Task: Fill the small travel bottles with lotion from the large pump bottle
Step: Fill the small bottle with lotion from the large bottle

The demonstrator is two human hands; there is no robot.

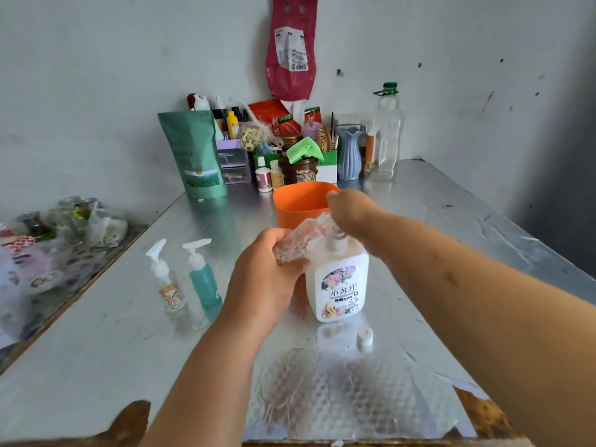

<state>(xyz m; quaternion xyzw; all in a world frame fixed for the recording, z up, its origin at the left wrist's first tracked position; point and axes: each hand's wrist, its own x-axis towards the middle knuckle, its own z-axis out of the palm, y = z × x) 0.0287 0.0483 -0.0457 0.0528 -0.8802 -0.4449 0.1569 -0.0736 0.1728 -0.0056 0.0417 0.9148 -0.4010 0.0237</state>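
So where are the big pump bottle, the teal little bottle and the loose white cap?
large pump bottle (pixel 340 293): head view, on its front label.
teal travel bottle (pixel 203 287): head view, on its body.
loose white cap (pixel 365 337): head view, on its side.

hands: 2 | travel bottles: 3 | large pump bottle: 1 | orange cup: 1 | loose cap: 1

Bright even daylight, foil glare, edges warped, motion-blurred
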